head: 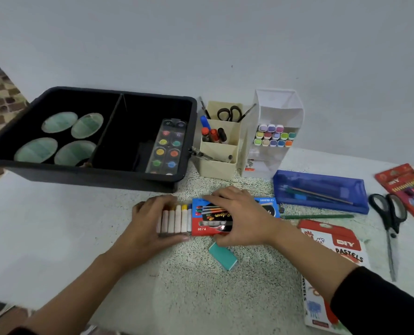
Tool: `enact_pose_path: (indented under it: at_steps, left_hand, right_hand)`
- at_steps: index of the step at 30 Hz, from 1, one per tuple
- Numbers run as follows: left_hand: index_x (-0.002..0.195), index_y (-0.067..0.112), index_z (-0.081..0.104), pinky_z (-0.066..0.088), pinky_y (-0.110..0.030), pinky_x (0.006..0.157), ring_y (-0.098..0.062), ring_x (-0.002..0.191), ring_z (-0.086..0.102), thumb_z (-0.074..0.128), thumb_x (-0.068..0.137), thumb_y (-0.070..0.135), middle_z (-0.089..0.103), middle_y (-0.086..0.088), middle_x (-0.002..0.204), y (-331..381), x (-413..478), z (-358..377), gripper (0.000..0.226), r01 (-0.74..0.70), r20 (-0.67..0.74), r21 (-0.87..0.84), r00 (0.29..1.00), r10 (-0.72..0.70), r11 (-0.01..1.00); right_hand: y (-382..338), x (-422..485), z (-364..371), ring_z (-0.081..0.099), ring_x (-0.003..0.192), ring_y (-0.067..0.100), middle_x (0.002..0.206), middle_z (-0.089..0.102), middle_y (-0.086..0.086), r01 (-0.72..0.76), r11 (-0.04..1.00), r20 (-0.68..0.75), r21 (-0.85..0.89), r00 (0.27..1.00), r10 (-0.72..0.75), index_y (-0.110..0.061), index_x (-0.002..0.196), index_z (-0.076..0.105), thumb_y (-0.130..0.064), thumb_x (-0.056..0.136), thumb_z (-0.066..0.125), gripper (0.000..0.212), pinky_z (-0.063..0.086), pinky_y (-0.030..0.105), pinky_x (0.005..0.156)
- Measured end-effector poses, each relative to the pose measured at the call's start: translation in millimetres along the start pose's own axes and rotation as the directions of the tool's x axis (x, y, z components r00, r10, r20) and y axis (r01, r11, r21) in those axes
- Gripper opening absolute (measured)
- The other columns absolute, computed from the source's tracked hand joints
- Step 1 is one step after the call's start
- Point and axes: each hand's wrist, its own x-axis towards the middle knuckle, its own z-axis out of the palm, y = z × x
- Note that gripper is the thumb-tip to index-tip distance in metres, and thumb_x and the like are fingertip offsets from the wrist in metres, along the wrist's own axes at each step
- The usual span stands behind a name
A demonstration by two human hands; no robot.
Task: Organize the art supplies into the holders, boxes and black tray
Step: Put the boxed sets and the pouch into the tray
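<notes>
A red and blue paint box lies on the speckled table in front of me. A row of white and yellow paint tubes sticks out of its left end. My left hand curls round the tubes' left side, thumb under them. My right hand grips the box from above. Behind stands the black tray holding four round green lids and a watercolour palette. A beige holder with scissors and pens and a clear marker holder stand to the tray's right.
A teal eraser lies just below my right hand. To the right are a blue pencil case, a green pencil, black scissors, a pastels box and a red coloured-pencil pack. The wall is close behind.
</notes>
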Motion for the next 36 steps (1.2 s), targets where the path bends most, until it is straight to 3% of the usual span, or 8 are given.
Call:
enact_pose_path:
  at_steps: [5,9,16,21,25,28,34,36]
  left_hand:
    - [0.129,0.062,0.031,0.051,-0.026,0.099,0.003,0.124,0.046,0.081,0.058,0.072,0.044,0.027,0.136,-21,-6,-22,0.087,0.048,0.035,-0.121,0.998,-0.044,0.992]
    - [0.128,0.063,0.032,0.05,-0.028,0.1,-0.001,0.127,0.048,0.079,0.055,0.077,0.048,0.027,0.135,-19,-10,-27,0.088,0.032,0.039,-0.191,0.999,-0.025,0.981]
    - [0.133,0.055,0.034,0.053,-0.016,0.09,0.001,0.122,0.052,0.091,0.061,0.051,0.052,0.026,0.127,-4,-12,-34,0.091,-0.042,0.01,-0.273,0.999,0.046,0.961]
    - [0.142,0.048,0.033,0.046,-0.013,0.09,0.01,0.122,0.045,0.086,0.059,0.062,0.044,0.03,0.131,-16,-29,-33,0.1,0.055,-0.088,-0.199,0.993,-0.074,0.978]
    - [0.143,0.035,0.046,0.043,-0.028,0.096,0.003,0.109,0.054,0.063,0.077,0.07,0.057,0.023,0.117,-29,-55,-27,0.077,0.215,-0.268,-0.156,0.93,-0.251,0.964]
    - [0.138,0.029,0.058,0.032,-0.035,0.098,-0.006,0.117,0.046,0.036,0.088,0.077,0.052,0.018,0.122,-26,-64,-22,0.073,0.197,-0.231,-0.009,0.954,-0.193,0.98]
    - [0.134,0.032,0.061,0.048,-0.047,0.097,-0.003,0.112,0.053,0.045,0.099,0.056,0.053,0.025,0.112,-9,-53,-22,0.045,0.175,-0.174,-0.214,0.961,-0.213,0.961]
    - [0.132,0.028,0.064,0.054,-0.04,0.09,-0.004,0.108,0.055,0.047,0.098,0.049,0.056,0.017,0.107,1,-49,-25,0.044,0.149,-0.155,-0.273,0.968,-0.196,0.95]
  right_hand:
    - [-4,7,3,0.04,0.128,0.01,0.136,0.047,-0.012,0.004,0.999,-0.016,0.035,1.0,-0.003,-0.033,0.15,0.037,-0.063,0.066,0.07,0.096,0.033,0.047,0.11]
    - [-17,13,5,0.039,0.124,0.007,0.132,0.047,-0.014,0.05,0.997,-0.014,0.062,0.999,-0.049,-0.032,0.149,0.038,-0.057,0.067,0.075,0.094,0.033,0.041,0.108]
    - [-47,30,11,0.042,0.118,0.01,0.125,0.049,-0.01,0.116,0.989,-0.037,0.09,0.993,-0.113,-0.026,0.145,0.043,-0.053,0.064,0.077,0.092,0.038,0.039,0.105]
    - [-49,25,19,0.037,0.126,0.007,0.134,0.045,-0.015,0.094,0.995,-0.045,0.018,0.995,-0.093,-0.035,0.151,0.033,-0.065,0.069,0.068,0.094,0.031,0.043,0.108]
    - [-47,22,17,0.032,0.131,0.007,0.142,0.04,-0.013,0.004,1.0,-0.023,-0.029,1.0,-0.005,-0.034,0.154,0.03,-0.081,0.069,0.064,0.103,0.026,0.042,0.112]
    - [-52,24,16,0.036,0.126,0.006,0.135,0.043,-0.014,-0.02,0.999,-0.027,0.032,0.999,0.021,-0.033,0.15,0.039,-0.077,0.069,0.069,0.097,0.025,0.039,0.111]
    - [-60,25,20,0.038,0.117,0.001,0.126,0.043,-0.011,-0.014,0.983,-0.083,0.184,0.996,0.03,-0.035,0.147,0.043,-0.063,0.069,0.08,0.091,0.024,0.032,0.11]
    - [-66,26,19,0.037,0.116,-0.001,0.125,0.043,-0.012,0.0,0.979,-0.096,0.205,0.995,0.02,-0.035,0.147,0.044,-0.061,0.068,0.082,0.091,0.025,0.032,0.11]
